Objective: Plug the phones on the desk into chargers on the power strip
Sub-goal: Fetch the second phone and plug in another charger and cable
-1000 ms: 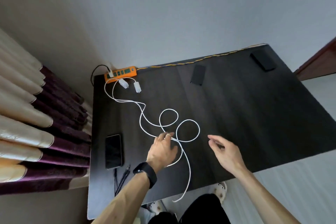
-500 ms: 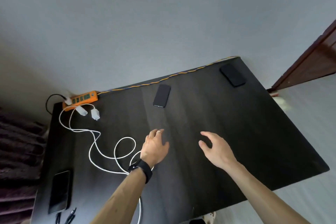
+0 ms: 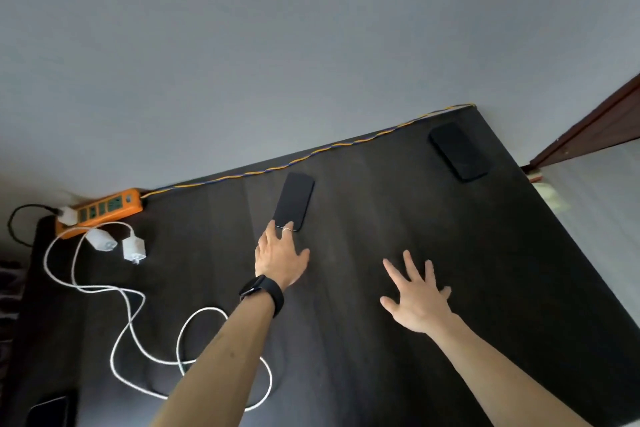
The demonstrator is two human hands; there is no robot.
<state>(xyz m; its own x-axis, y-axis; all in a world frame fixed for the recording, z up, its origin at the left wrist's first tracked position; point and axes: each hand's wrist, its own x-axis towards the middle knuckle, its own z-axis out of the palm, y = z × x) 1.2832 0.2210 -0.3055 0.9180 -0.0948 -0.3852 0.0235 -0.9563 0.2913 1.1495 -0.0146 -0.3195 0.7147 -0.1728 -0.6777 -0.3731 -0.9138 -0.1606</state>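
A black phone [image 3: 295, 199] lies face up at the back middle of the dark desk [image 3: 381, 236]. My left hand [image 3: 278, 258], with a black watch on its wrist, reaches out flat and its fingertips touch the phone's near end. My right hand [image 3: 417, 298] hovers spread over the desk, holding nothing. A second black phone [image 3: 459, 151] lies at the far right corner, and a third phone [image 3: 48, 411] shows at the near left edge. An orange power strip [image 3: 100, 210] sits at the back left, with two white charger bricks [image 3: 117, 246] and looping white cables [image 3: 128, 329] beside it.
A braided orange and blue cord [image 3: 311, 154] runs along the desk's back edge against the grey wall. One white plug with a black cord [image 3: 65, 215] sits in the strip's left end. A brown door frame [image 3: 588, 128] stands to the right.
My left hand has left the white cable and reached forward to the middle phone. My right hand has spread its fingers and moved forward. The view has swung up and to the right.
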